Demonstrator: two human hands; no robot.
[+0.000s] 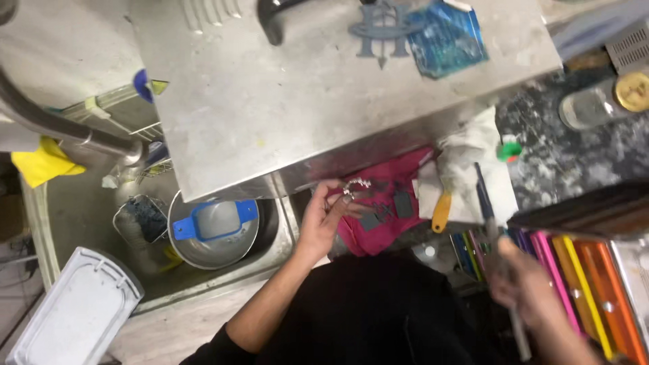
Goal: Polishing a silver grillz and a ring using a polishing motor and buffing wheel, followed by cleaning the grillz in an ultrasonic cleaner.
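My left hand (pixel 323 220) is raised over a pink cloth (pixel 375 233) and pinches a small silvery metal piece (pixel 354 186) between its fingertips. Several small dark grey rectangular pieces (pixel 403 203) lie on the cloth just right of that hand. My right hand (pixel 534 287), blurred, is lower right and grips a long thin grey tool (pixel 492 226) that points up toward a crumpled white cloth (pixel 466 169). An orange-handled tool (pixel 441 211) lies at the white cloth's edge between the two hands.
A large grey metal slab (pixel 291 101) overhangs the bench from above. At left is a sink (pixel 284 226) holding a steel bowl (pixel 240 247) with a blue-handled piece (pixel 184 228). A white lid (pixel 74 311) sits lower left. Colourful strips (pixel 574 270) lie right; a gold-lidded jar (pixel 602 101) is upper right.
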